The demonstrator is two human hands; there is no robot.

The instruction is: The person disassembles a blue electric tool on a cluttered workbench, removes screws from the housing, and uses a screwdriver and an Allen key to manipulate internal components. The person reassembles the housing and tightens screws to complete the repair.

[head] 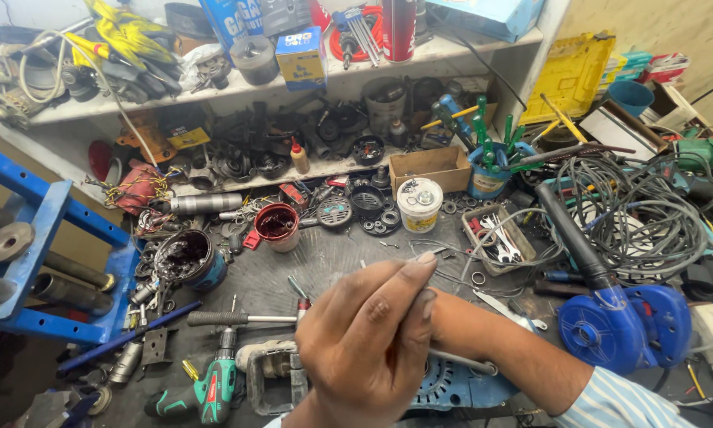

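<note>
The left hand [368, 345] sits near the middle of the bench, fingers curled closed around a thin metal rod [461, 361], whose long axis runs left to right, its free end pointing right and slightly nearer over a blue power tool body [451, 388]. The right hand is hidden behind the left, only its forearm [523, 357] showing, so its grip cannot be told. Farther off, a red cup [278, 225] holds dark liquid, a black tub [188, 259] dark grease, a white pot [419, 203] small metal parts, and a grey tray [497, 238] spanners.
</note>
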